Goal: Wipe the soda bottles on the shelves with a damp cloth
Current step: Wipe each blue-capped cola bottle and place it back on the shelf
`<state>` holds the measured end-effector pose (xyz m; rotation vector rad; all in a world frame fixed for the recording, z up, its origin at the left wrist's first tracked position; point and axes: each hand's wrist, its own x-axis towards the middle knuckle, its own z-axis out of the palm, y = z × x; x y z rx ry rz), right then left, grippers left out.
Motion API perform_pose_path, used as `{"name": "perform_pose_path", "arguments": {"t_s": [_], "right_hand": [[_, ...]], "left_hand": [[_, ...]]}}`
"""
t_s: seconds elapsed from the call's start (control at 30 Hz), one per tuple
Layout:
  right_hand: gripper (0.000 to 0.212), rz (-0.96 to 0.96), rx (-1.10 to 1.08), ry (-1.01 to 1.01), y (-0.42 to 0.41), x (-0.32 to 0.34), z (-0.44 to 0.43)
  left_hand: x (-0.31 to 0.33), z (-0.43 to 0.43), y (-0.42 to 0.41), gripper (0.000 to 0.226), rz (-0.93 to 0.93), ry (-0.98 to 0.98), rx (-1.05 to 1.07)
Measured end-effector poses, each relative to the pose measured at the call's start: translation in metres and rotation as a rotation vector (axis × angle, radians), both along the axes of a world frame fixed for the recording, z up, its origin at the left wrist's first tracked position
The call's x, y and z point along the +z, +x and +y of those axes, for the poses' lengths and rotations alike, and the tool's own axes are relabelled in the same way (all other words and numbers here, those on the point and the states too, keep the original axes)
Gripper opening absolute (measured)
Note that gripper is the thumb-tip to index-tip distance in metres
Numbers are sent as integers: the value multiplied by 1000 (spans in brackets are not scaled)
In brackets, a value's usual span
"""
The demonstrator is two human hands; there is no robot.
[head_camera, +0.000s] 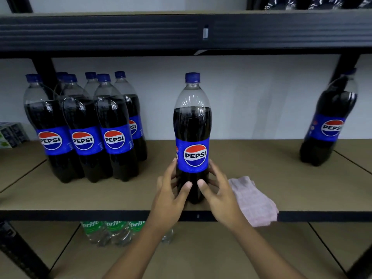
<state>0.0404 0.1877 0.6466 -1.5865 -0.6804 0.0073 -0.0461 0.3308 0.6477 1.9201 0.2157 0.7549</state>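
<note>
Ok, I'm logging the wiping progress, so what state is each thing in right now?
Centre Pepsi bottle: upright, capped, held low by both hands.
Left hand: grips the bottle's left side.
Right hand: grips its right side.
Pink cloth: crumpled on the shelf edge, unheld.
Left Pepsi bottles: upright, capped, clustered.
Right Pepsi bottle: standing alone, capped.
Sprite bottles: on the lower shelf, mostly hidden.

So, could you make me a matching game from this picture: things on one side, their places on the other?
Things: 1 centre Pepsi bottle; 2 pink cloth; 3 Sprite bottles; 4 Pepsi cluster.
Places: A on the lower shelf; B gripped between left hand and right hand; C left on the middle shelf; D lying at the middle shelf's front edge.
Pairs: 1-B, 2-D, 3-A, 4-C.
</note>
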Motion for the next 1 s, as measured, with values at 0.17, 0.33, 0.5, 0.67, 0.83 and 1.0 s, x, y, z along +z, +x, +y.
{"name": "perform_pose_path", "arguments": {"t_s": [0.17, 0.33, 0.5, 0.67, 0.83, 1.0], "right_hand": [[61, 11, 13, 10, -10, 7, -16], [54, -63, -21, -240, 2, 22, -34], [39, -359, -339, -904, 28, 22, -59], [45, -291, -263, -1163, 42, 7, -65], [41, -395, -346, -1130, 45, -2, -59], [40, -389, -377, -800, 39, -2, -63]], "left_hand": [[2, -13, -7, 75, -12, 11, -21], [12, -6, -11, 71, 27, -37, -65], [35, 6, -7, 88, 54, -78, -166], [37, 6, 0, 81, 55, -82, -244], [35, -5, 0, 80, 15, -43, -166], [38, -19, -1, 78, 0, -65, -160]]}}
